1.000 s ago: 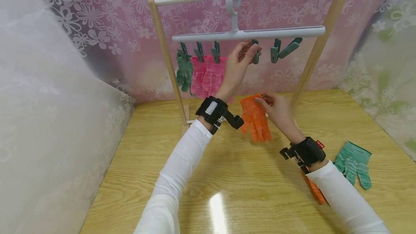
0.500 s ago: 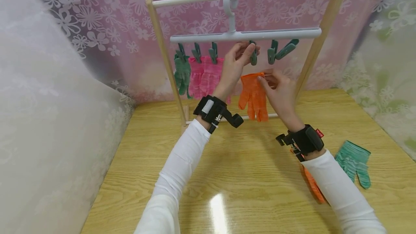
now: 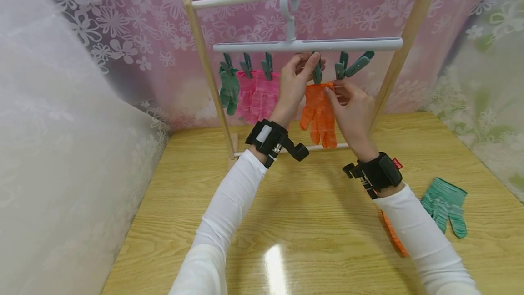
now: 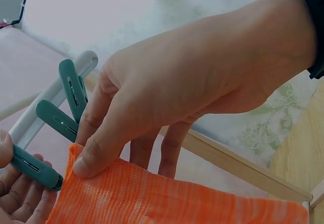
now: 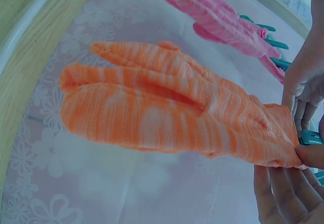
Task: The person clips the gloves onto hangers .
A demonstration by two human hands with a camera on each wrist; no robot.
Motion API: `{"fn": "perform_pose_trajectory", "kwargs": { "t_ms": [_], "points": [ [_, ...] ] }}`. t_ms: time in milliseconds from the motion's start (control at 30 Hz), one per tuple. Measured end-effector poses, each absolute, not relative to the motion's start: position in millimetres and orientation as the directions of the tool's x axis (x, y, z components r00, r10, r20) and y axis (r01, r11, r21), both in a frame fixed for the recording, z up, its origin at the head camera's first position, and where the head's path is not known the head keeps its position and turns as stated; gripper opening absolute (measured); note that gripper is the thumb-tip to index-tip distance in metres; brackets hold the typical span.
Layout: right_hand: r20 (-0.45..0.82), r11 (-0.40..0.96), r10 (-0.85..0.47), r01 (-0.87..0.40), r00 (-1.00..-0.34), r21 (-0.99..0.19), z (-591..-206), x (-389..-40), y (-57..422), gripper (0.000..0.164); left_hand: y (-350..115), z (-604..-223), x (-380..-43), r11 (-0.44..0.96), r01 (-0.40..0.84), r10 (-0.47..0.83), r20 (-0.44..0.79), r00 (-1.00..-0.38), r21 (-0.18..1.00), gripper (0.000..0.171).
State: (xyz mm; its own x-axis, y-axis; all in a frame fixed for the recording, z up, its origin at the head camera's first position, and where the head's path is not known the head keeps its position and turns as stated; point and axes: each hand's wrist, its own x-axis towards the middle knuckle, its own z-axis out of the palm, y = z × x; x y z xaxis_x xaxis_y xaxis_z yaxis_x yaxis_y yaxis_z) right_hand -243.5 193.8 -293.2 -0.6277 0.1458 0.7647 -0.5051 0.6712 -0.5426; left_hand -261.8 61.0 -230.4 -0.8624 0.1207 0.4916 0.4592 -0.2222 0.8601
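Observation:
Under the bar of the grey clip hanger (image 3: pixel 344 44), my left hand (image 3: pixel 291 88) pinches a green clothespin (image 3: pixel 317 72). My right hand (image 3: pixel 353 110) pinches the cuff corner of an orange knit glove (image 3: pixel 318 115), which hangs fingers down. Its cuff edge sits at the tip of that clothespin (image 4: pixel 35 168) in the left wrist view; whether the cuff is between the clothespin's jaws I cannot tell. The right thumb lies on the near side of the cuff. In the right wrist view the orange glove (image 5: pixel 167 107) stretches across the middle, with the left hand (image 5: pixel 309 69) beyond it.
Pink gloves (image 3: pixel 258 97) and a green glove (image 3: pixel 229 92) hang clipped at the left. Two more clothespins (image 3: pixel 340 66) hang to the right. A wooden rack (image 3: pixel 201 49) carries the hanger. On the table lie a green glove (image 3: pixel 446 204) and an orange glove (image 3: pixel 395 236), partly behind the right forearm.
My right hand has raised the orange glove from near table height up to the clothespin. The left hand has stayed on the clothespin. The hanger has shifted slightly left.

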Motion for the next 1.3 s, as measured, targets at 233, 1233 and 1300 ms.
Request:
{"fn": "perform_pose_trajectory", "kwargs": {
  "t_ms": [233,1233,1300],
  "points": [
    [0.772,0.665,0.161,-0.511,-0.615,-0.546,-289.0,-244.0,191.6,0.035,64.8,-239.4,-279.2,-0.200,0.446,0.097,0.471,-0.877,0.872,0.026],
    [0.839,0.673,0.149,-0.568,-0.524,-0.474,-279.1,-245.2,188.7,0.033,63.6,-247.3,-270.8,-0.301,0.495,0.169,0.556,-0.813,0.815,0.035],
    [0.845,0.660,0.148,-0.585,-0.514,-0.472,-280.8,-244.0,189.5,0.031,62.5,-243.9,-263.6,-0.309,0.498,0.173,0.563,-0.808,0.810,0.034]
  ]
}}
